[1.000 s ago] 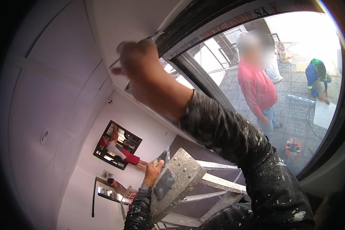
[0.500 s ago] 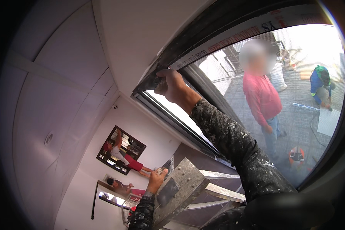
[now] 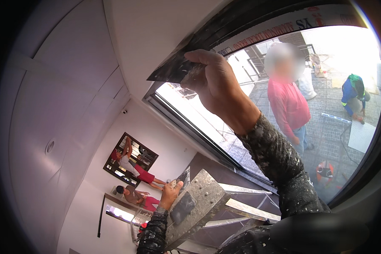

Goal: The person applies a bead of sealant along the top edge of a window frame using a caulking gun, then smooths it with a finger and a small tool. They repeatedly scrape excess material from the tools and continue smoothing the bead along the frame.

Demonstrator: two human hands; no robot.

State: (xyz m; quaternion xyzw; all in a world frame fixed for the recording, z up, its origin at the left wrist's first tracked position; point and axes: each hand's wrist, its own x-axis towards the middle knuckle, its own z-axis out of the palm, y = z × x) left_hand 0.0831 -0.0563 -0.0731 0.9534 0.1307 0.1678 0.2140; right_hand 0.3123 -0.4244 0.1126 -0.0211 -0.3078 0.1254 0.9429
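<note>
Reaching up along the top of the dark window frame [image 3: 207, 29], my right hand [image 3: 213, 86] grips a wide, dark putty blade [image 3: 165, 72] at the white plaster edge. My left hand [image 3: 170, 195] is lower, closed on a smaller dark scraper [image 3: 183, 177] with a pale lump of filler, right beside the top of a plaster-spattered metal ladder [image 3: 201, 199]. Both sleeves are dark and speckled white.
Through the glass, a person in pink [image 3: 285, 106] stands and another in blue [image 3: 352, 95] crouches over a board [image 3: 359, 135]. Indoors, two people [image 3: 135, 165] [image 3: 131, 194] are near the far wall's windows. A white panelled ceiling [image 3: 59, 106] fills the left.
My right hand with the blade dipped from the upper left toward the frame, then rose slightly and moved right. My left hand stays beside the ladder top. The indoor person in brown has shifted.
</note>
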